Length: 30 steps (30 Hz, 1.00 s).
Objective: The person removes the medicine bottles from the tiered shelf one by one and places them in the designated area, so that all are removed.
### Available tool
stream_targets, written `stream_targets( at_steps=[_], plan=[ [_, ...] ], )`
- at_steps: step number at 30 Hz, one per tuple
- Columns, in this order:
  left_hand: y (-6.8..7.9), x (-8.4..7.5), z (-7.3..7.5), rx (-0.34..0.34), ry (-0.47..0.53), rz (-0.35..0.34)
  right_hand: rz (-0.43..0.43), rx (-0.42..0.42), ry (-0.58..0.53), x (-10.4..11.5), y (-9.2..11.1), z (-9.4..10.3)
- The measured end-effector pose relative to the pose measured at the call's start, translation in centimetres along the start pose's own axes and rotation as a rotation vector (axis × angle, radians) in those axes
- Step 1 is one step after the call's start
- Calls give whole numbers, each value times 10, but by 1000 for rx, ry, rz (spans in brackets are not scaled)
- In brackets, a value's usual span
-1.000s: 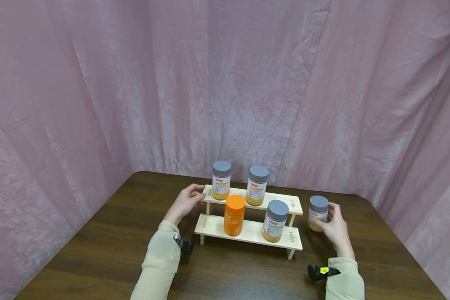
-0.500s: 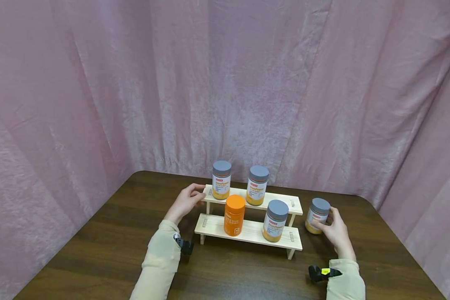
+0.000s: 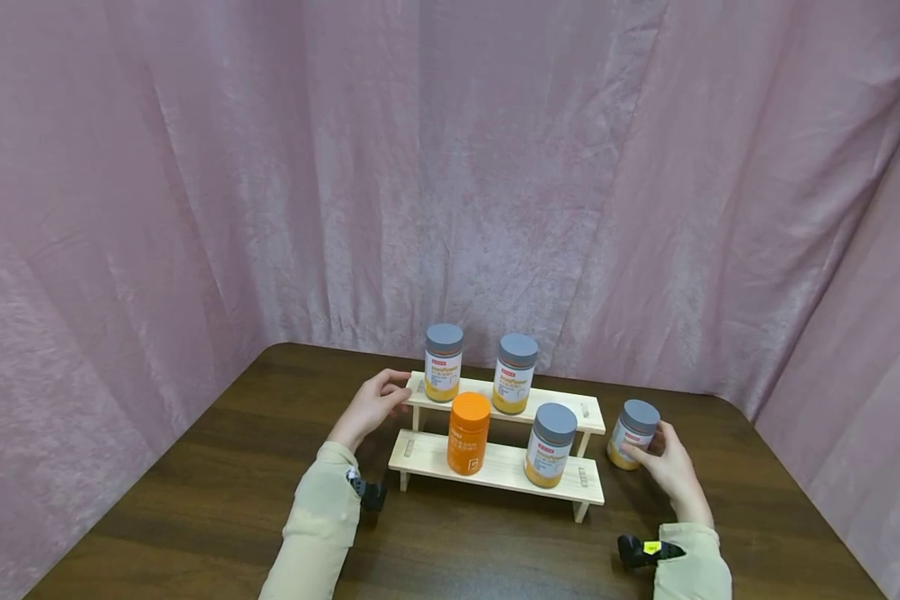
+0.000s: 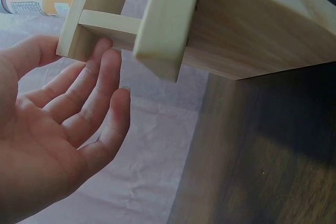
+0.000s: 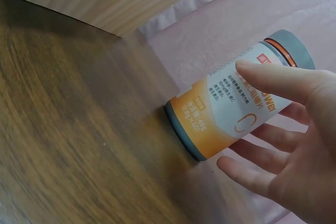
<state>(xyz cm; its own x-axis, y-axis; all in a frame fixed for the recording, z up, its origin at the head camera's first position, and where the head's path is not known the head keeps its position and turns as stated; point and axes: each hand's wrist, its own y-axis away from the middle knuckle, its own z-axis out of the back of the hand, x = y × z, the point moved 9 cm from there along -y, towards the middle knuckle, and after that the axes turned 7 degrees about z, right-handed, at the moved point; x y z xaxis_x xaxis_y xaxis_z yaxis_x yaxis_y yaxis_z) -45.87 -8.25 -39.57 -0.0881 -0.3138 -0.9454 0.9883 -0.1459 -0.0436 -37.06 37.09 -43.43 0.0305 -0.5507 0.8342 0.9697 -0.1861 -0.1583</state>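
Observation:
My right hand (image 3: 673, 471) grips a grey-lidded supplement bottle (image 3: 632, 437) beside the right end of a two-tier wooden display rack (image 3: 507, 463). In the right wrist view the thumb lies across the white and yellow label (image 5: 231, 98), with fingers behind the bottle; its base is close over the table. The bottle leans a little in the head view. At the rack's other end, my left hand (image 3: 371, 408) pinches the upper shelf's left edge. In the left wrist view the thumb is at the shelf end (image 4: 73, 38) and the fingertips reach beneath it.
Two grey-lidded bottles, one at left (image 3: 442, 367) and one nearer the middle (image 3: 513, 377), stand on the upper tier. On the lower tier are an orange bottle (image 3: 468, 442) and another grey-lidded bottle (image 3: 550, 450). A pink curtain (image 3: 495, 167) hangs behind the brown table (image 3: 232, 475).
The right hand has shifted the gripped bottle slightly towards me, and the bottle has gone from nearly upright to leaning. The left hand has stayed at the rack.

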Motion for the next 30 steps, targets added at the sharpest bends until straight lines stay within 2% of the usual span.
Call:
stream_targets(
  at_steps=[8,15,21,30],
  plan=[
    [1,3,-1,-2,2,10,9,15,29,4,3,4],
    [0,-1,0,1,-7,-15,27,21,21,22,4,17],
    [1,-2,0,2,4,-12,39,17,74,38,8,28],
    [-1,0,0,3,7,-5,95,-30,71,61,10,32]
  ],
)
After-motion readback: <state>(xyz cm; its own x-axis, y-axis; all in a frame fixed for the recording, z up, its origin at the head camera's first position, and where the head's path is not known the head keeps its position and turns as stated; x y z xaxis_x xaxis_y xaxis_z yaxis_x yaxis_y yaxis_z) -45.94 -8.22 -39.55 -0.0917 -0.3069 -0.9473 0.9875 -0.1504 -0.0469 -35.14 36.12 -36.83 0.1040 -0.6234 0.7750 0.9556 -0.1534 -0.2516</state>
